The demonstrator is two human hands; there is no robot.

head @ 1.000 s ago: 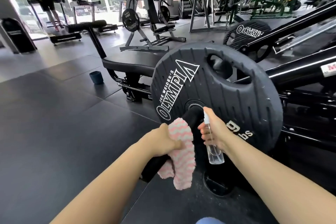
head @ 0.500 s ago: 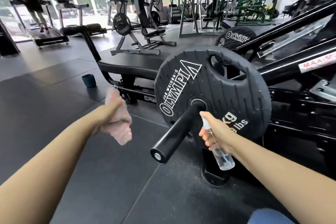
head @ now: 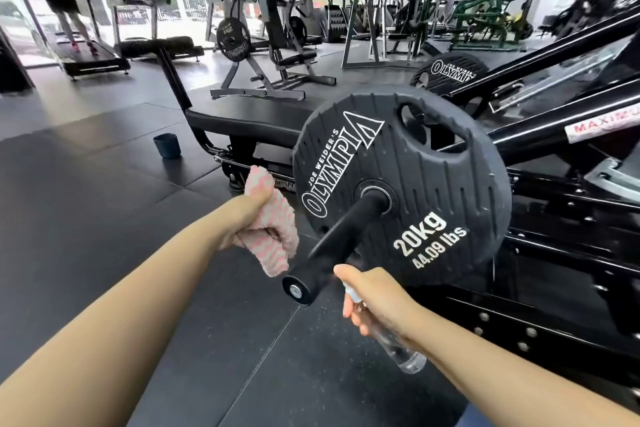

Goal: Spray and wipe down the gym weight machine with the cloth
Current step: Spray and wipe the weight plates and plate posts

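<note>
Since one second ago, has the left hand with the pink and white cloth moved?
Yes. The left hand gripping the pink and white striped cloth was on the black sleeve bar; it now sits to the left of it, clear of the bar.

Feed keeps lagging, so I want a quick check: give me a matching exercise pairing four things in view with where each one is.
1 cloth
2 spray bottle
3 weight plate
4 blue cup

A on the floor mat
B held in the right hand
C on the machine's black peg
D bunched in the left hand

Pairs: 1-D, 2-B, 3-C, 4-A
</note>
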